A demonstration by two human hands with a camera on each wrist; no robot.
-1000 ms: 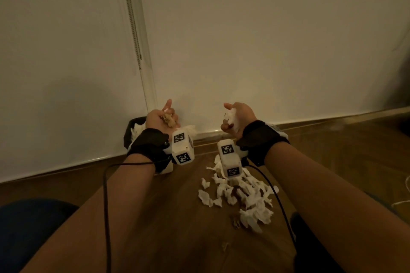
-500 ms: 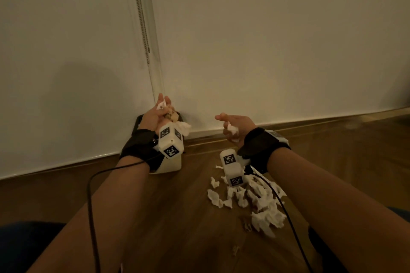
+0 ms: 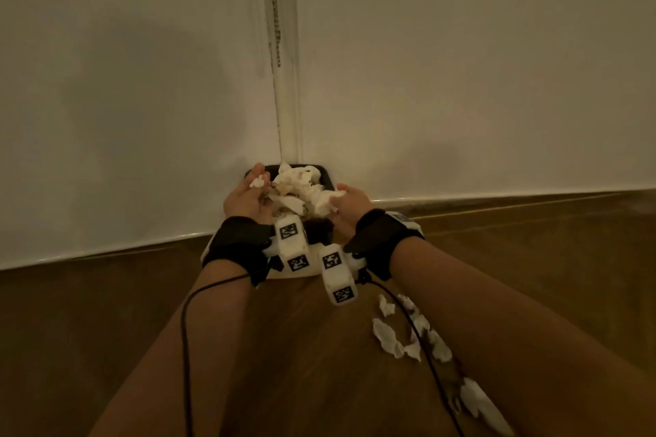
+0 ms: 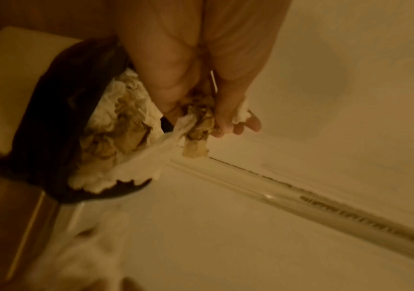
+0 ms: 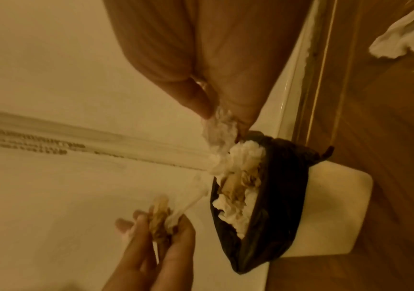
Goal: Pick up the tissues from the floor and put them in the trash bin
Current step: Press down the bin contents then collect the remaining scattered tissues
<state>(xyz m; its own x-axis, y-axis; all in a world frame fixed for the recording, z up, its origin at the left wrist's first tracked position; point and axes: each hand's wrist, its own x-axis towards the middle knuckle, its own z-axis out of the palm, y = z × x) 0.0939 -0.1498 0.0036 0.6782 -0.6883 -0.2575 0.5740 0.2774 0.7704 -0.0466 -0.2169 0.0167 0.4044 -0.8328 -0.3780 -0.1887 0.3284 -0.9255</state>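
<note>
A white trash bin with a black liner stands against the wall, heaped with crumpled tissues. Both hands hover over its mouth. My left hand grips a wad of white and brown-stained tissues between thumb and fingers, over the bin's left side. My right hand pinches a white tissue at the bin's right rim. Several loose tissues still lie on the wooden floor under my right forearm.
White wall panels rise directly behind the bin, with a vertical seam and a hanging bead chain above it. A black cable runs along my left forearm. More tissue scraps lie lower right on the floor.
Both hands moved forward from above the floor pile to over the bin, still holding their tissues. The right hand swung left to the bin's rim, and my view came closer.
</note>
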